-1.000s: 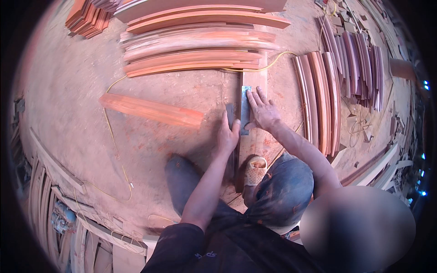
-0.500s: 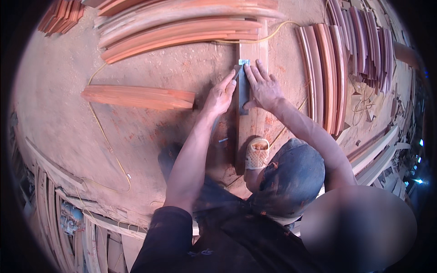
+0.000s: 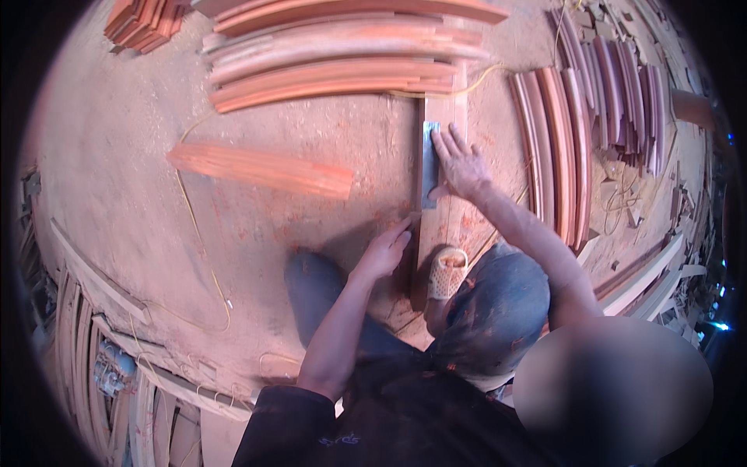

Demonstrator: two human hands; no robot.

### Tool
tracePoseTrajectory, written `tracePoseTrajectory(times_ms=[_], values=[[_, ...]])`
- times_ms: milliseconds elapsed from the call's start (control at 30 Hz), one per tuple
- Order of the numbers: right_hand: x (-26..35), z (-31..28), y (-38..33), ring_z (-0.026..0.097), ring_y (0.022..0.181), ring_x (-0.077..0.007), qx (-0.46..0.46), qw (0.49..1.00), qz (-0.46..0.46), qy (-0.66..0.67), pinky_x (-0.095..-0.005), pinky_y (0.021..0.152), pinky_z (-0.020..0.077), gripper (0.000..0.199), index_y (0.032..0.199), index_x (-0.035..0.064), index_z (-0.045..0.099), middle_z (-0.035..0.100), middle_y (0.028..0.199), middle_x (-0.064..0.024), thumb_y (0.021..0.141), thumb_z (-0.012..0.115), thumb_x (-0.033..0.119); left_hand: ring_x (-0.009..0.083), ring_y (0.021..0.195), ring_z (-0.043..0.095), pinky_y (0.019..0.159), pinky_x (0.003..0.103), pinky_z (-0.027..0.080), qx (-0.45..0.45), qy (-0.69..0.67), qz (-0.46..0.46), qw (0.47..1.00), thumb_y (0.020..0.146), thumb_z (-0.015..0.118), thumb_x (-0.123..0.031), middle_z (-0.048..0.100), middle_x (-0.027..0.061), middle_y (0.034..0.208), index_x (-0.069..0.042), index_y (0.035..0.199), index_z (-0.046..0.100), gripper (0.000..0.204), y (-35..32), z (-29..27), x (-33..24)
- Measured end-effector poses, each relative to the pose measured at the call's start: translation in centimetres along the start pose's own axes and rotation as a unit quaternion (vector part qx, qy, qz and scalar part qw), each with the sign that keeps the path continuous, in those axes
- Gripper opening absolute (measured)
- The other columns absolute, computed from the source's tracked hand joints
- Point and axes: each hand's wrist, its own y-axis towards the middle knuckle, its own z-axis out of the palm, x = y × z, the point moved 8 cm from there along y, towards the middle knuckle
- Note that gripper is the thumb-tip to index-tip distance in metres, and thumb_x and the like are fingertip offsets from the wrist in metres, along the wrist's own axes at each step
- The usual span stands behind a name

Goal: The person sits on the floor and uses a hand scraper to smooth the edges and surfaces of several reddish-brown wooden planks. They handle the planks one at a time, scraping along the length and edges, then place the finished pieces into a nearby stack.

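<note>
A long wooden beam point(image 3: 445, 226) lies lengthwise in front of me. Against its left side is a flat grey metal plate point(image 3: 430, 175) with a lighter far end. Spread over the plate's right edge and the beam, my right hand point(image 3: 467, 173) has its fingers stretched out. My left hand point(image 3: 387, 251) is closed, to the left of the beam and nearer me than the plate. Its fingertips meet a small dark thing at the beam's left edge, too unclear to name. My sandalled foot point(image 3: 449, 274) stands on the beam.
Stacked curved reddish strips point(image 3: 334, 84) lie across the beam's far end. A single reddish board point(image 3: 261, 170) is on the floor at left. More curved strips point(image 3: 554, 148) stand in rows at right. A yellow cord point(image 3: 191, 222) winds across the floor.
My left hand has drawn back toward me from the plate's far end to below its near end. My right hand stays on the plate. The whole view has shifted slightly.
</note>
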Motion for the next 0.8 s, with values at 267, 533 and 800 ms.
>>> tracePoseTrajectory(times_ms=[267,533,800], values=[[-0.2,-0.1,-0.1,0.016,0.160,-0.0349,-0.006,0.999,-0.014,0.035,-0.0581,0.116,0.0415,0.145,0.165,0.0050,0.016,0.030,0.168,-0.0153,0.056,0.092,0.062,0.0094,0.052,0.047,0.042,0.029,0.044,-0.161,0.019,0.282,0.946,0.112,0.047,-0.031,0.051,-0.0010,0.075,-0.016,0.159,0.044,0.049,8.9,-4.6,-11.9],[-0.6,0.7,0.3,0.018,0.160,-0.0359,-0.033,0.998,-0.023,0.039,-0.0521,0.111,0.0474,0.142,0.165,0.0055,0.017,0.032,0.166,-0.0144,0.057,0.093,0.058,0.0267,0.080,0.066,0.070,0.038,0.055,-0.138,0.091,0.179,0.970,0.110,0.050,-0.035,0.071,0.0217,0.118,-0.017,0.155,0.050,0.048,10.1,-4.8,-14.8],[-0.6,0.5,0.3,0.014,0.161,-0.0337,-0.027,0.998,-0.022,0.059,-0.0541,0.116,0.0426,0.138,0.166,0.0080,0.015,0.030,0.167,-0.0121,0.062,0.093,0.054,0.0209,0.084,0.063,0.084,0.036,0.056,-0.151,0.183,0.302,0.923,0.111,0.049,-0.028,0.067,0.0114,0.110,-0.013,0.157,0.048,0.048,5.8,-2.4,-9.4]])
